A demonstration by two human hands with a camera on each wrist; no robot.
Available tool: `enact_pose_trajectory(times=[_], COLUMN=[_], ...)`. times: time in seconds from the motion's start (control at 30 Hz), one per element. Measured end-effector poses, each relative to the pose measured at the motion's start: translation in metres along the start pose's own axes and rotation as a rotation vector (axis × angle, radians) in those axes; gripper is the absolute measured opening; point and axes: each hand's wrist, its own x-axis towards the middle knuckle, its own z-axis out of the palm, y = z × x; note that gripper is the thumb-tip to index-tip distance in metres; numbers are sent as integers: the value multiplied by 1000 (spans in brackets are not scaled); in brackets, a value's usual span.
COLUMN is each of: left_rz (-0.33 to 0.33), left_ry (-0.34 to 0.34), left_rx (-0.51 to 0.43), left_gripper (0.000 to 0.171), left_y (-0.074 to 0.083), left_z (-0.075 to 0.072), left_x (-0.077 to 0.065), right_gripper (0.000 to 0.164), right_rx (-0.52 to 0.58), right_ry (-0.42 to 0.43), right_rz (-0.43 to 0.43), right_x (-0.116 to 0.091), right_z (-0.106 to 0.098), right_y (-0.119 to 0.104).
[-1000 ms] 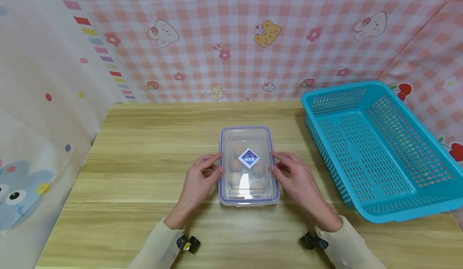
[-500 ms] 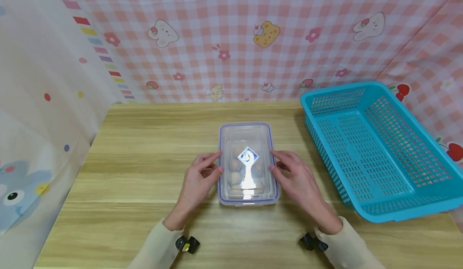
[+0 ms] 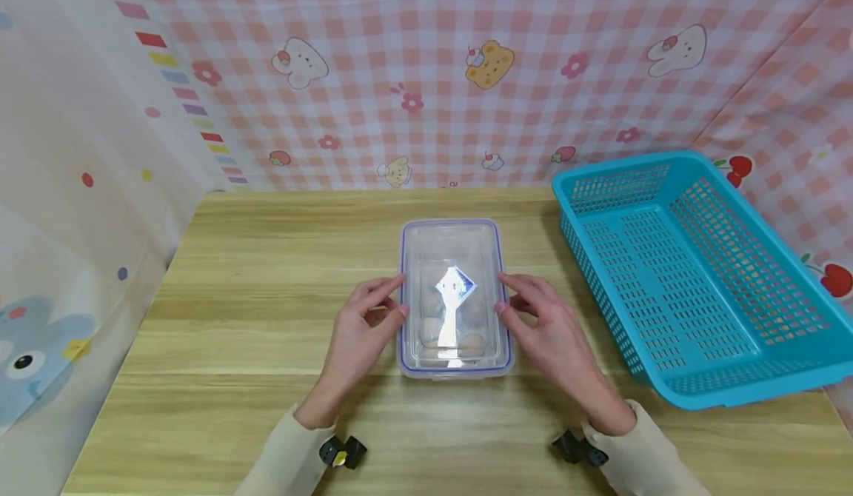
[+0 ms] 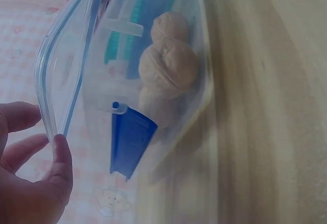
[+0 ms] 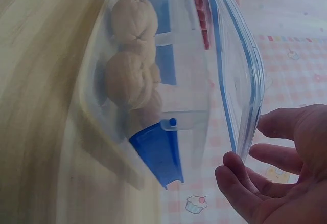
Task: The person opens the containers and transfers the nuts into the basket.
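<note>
A clear plastic lid [image 3: 453, 252] with a bluish seal and a diamond label sits over a food storage box [image 4: 104, 93]. In both wrist views a gap shows between lid and box rim. My left hand [image 3: 356, 329] pinches the lid's left edge between thumb and fingers. On the opposite edge my right hand [image 3: 549, 329] grips it the same way, its thumb and fingertips at the rim. Several walnuts [image 5: 129, 81] lie inside the box, visible through its wall. Blue locking clips [image 4: 132, 142] hang unfastened from the box's sides.
A turquoise slotted basket [image 3: 693, 157] stands on the right part of the wooden table [image 3: 266, 259]. Pink checked cloth [image 3: 373, 133] hangs behind the table, and a white patterned cloth [image 3: 120, 207] hangs at the left. Each wrist carries a small black camera.
The lid's far edge has risen a little in the head view, and a bright reflection has spread over the label. Both hands keep their hold, nearly in place.
</note>
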Motion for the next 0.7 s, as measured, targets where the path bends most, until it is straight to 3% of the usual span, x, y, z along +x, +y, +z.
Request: enact_pose_trajectory(times=[0.17, 0.47, 0.7], left_rz=[5, -2, 44], left_ry=[2, 11, 14], left_rx=[-32, -164, -162], left_gripper=[48, 68, 70], left_y=[7, 20, 30], left_z=[-2, -5, -7], left_x=[0, 3, 6], right_gripper=[44, 47, 57], right_rx=[31, 99, 146], right_ry=[26, 116, 158], right_rz=[-25, -95, -99], right_x=[1, 4, 7], right_z=[-4, -9, -13], right_y=[-3, -8, -13])
